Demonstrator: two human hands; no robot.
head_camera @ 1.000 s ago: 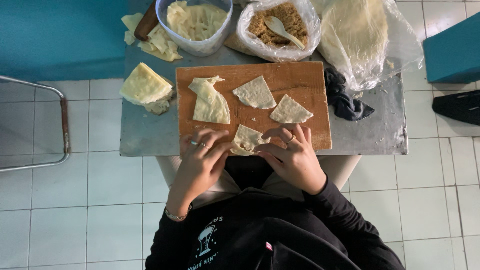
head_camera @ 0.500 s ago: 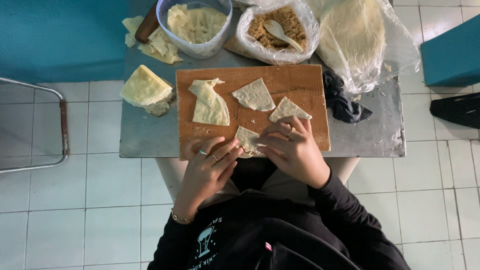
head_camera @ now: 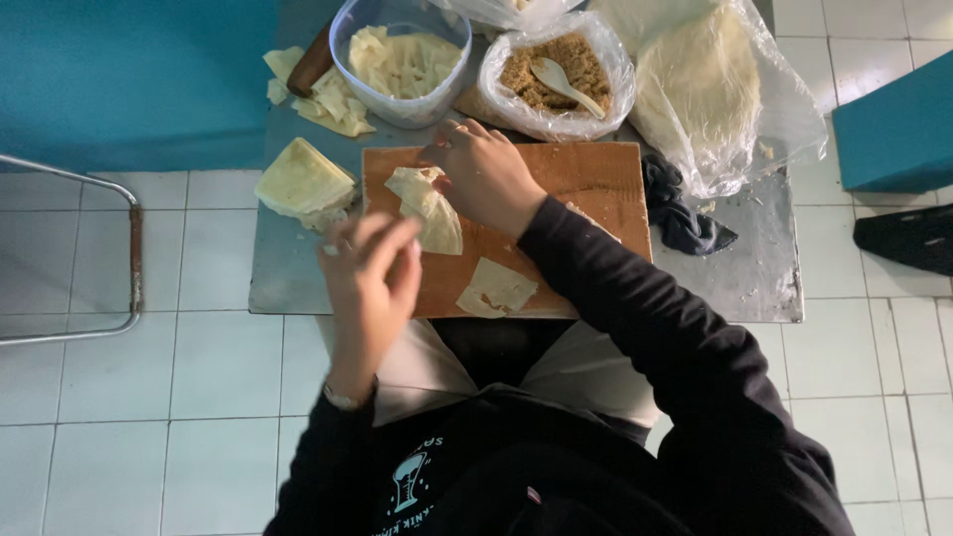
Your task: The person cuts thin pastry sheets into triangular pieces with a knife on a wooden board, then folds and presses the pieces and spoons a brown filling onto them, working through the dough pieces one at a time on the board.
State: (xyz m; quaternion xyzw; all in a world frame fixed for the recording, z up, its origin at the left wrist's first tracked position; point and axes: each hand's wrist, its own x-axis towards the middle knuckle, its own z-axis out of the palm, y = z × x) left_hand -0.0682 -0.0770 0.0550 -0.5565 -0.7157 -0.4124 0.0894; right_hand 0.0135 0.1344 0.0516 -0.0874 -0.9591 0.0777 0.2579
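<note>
While I'm sat over the little metal table [head_camera: 298, 278], here's the spread from left to right
chair frame: a metal chair frame [head_camera: 119, 248] on the white tiled floor, well apart from the table
stack: pale yellow stack of wrappers [head_camera: 301, 181] near the table's left edge, just beside the board
scraps: trimmed dough scraps [head_camera: 323, 99] up top with a brown wooden handle [head_camera: 312, 62] poking out
left hand: my left hand [head_camera: 369, 278] is up over the board's left edge, fingers loosely curled with the tips pinched together, can't tell if there's anything between them
board: wooden cutting board [head_camera: 596, 174] in the middle of the table
tub: clear tub [head_camera: 400, 60] full of cut wrapper pieces, behind the board
folded wrapper: a folded wrapper [head_camera: 429, 210] lies on the board's left part
right hand: my right hand [head_camera: 483, 174] reaches across, open and palm down, fingertips touching the top of that wrapper
triangle: one flat wrapper triangle [head_camera: 496, 290] near the board's front edge
filling: bag of brown filling [head_camera: 551, 74] with a pale spoon [head_camera: 566, 81] in it
big bag: large plastic bag [head_camera: 710, 94] of wrapper sheets on the right
cloth: dark cloth [head_camera: 680, 213] just beside the board's right edge
</note>
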